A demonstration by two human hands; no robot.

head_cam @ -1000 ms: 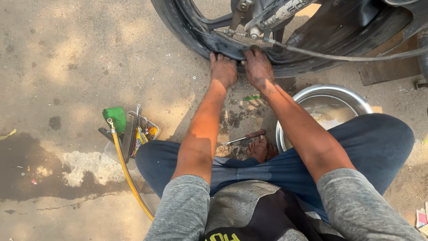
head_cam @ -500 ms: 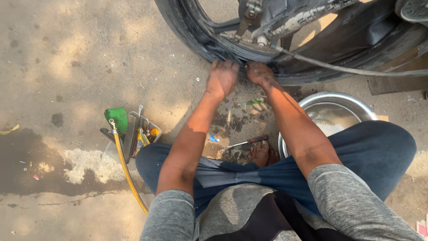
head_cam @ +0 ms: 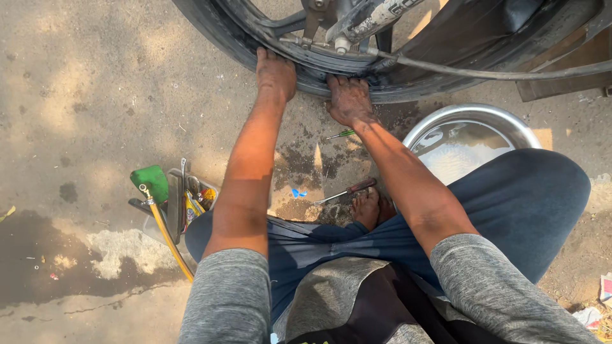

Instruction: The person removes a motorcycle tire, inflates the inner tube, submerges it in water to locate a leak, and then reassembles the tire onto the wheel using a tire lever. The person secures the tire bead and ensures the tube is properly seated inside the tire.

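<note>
A black motorcycle tyre [head_cam: 217,32] on its wheel rim curves across the top of the head view. My left hand [head_cam: 275,73] presses on the tyre's lower edge, fingers over the rubber. My right hand [head_cam: 348,99] grips the tyre a little to the right, beside the rim. Both forearms are stretched forward from grey sleeves. A cable [head_cam: 484,71] runs from the wheel hub off to the right.
A steel bowl of water [head_cam: 468,143] stands at my right knee. A screwdriver [head_cam: 347,191] lies by my bare foot [head_cam: 368,209], a green-handled one [head_cam: 341,134] further out. A tool tray with a green part [head_cam: 151,181] and yellow hose [head_cam: 167,237] sits left.
My head has shifted, so the wheel sits higher and closer in view. Both hands have spread apart along the tyre's lower edge and still press on it.
</note>
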